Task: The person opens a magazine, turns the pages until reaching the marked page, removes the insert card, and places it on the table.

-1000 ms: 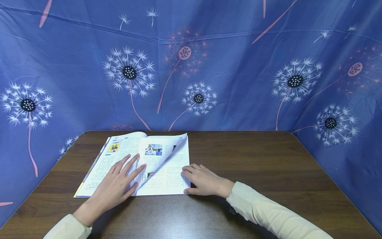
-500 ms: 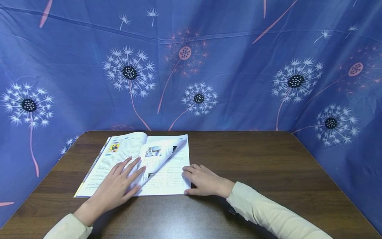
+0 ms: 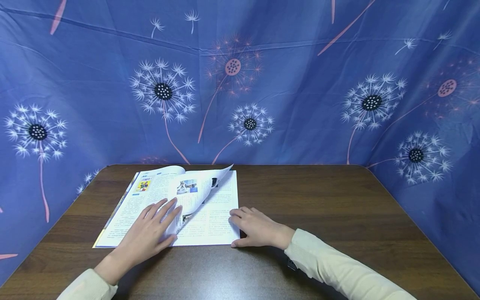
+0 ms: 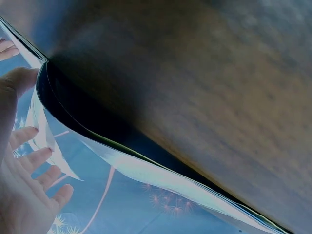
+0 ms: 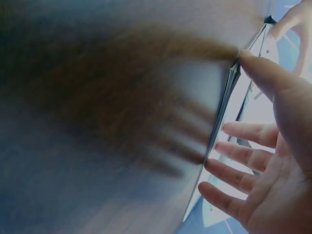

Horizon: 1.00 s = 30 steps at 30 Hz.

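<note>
An open magazine [image 3: 125, 214] with printed text and photos lies toward the left of the table. Over its right side a loose page [image 3: 189, 198] stands curled up diagonally, its far corner raised. My left hand [image 3: 144, 233] rests across the middle of the magazine, fingers spread and straight, their tips at the curled page. At the magazine's right edge lies my right hand [image 3: 258, 228], fingertips on the paper and thumb at the near corner. In the right wrist view the fingers of this right hand [image 5: 263, 165] extend straight along the magazine's edge [image 5: 224, 105].
The brown wooden table [image 3: 318, 200] extends well to the right of the magazine. A blue cloth [image 3: 300, 104] printed with dandelions hangs behind and around it. Light sleeves [image 3: 330, 266] cover both forearms.
The curled page has shifted left and its far corner has risen a little. My left thumb has moved slightly to the right; the right hand stays at the edge.
</note>
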Available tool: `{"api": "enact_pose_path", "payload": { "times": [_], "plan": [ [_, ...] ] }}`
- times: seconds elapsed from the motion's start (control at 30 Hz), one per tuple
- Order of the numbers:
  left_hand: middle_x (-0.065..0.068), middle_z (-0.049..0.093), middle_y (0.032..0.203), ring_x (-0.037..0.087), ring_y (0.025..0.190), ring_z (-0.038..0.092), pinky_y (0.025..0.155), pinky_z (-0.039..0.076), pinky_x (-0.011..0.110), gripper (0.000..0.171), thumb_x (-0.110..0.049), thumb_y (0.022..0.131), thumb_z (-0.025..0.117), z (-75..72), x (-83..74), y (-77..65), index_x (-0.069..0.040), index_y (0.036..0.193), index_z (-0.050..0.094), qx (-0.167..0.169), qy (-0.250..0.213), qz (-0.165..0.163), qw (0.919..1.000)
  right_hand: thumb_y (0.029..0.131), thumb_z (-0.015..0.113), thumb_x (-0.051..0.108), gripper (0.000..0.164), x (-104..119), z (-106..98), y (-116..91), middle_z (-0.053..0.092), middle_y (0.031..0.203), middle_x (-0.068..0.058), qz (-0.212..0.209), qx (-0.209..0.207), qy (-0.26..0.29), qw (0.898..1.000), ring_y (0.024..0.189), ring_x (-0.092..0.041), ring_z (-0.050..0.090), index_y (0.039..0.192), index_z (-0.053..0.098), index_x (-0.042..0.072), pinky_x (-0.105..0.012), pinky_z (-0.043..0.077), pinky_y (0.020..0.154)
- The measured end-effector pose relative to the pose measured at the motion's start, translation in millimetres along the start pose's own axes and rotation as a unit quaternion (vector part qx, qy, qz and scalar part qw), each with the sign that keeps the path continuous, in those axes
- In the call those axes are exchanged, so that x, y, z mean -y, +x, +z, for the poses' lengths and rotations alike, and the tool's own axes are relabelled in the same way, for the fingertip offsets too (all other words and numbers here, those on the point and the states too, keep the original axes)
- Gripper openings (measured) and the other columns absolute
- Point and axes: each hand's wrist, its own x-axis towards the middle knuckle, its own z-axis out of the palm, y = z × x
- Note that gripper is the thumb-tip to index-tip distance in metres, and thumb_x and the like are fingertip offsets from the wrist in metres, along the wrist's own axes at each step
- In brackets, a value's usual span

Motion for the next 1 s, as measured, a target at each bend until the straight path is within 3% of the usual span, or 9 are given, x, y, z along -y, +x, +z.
{"api": "enact_pose_path", "payload": {
  "times": [0.5, 1.0],
  "plan": [
    [0.016, 0.045, 0.135, 0.039, 0.121, 0.043, 0.095, 0.034, 0.052, 0.058, -0.028, 0.071, 0.061, 3.8, 2.5, -1.4, -0.013, 0.126, 0.054, -0.024, -0.011, 0.011, 0.9996, 0.079, 0.060, 0.055, 0.061, -2.1, 1.0, 2.6, 0.050, 0.133, -0.007, 0.002, -0.001, -0.001, 1.000, 0.118, -0.021, 0.048, 0.122, 0.055, 0.010, -0.038, 0.043, 0.095],
    [0.015, 0.048, 0.134, 0.038, 0.119, 0.045, 0.093, 0.038, 0.053, 0.044, -0.031, 0.074, 0.063, 2.5, 3.7, -3.9, -0.011, 0.113, 0.063, 0.008, 0.000, 0.001, 1.0000, 0.079, 0.063, 0.050, 0.056, -1.9, -5.3, 3.1, 0.055, 0.128, -0.006, 0.000, 0.007, 0.015, 1.000, 0.116, -0.020, 0.051, 0.119, 0.058, 0.011, -0.038, 0.041, 0.097]
  ]
}}
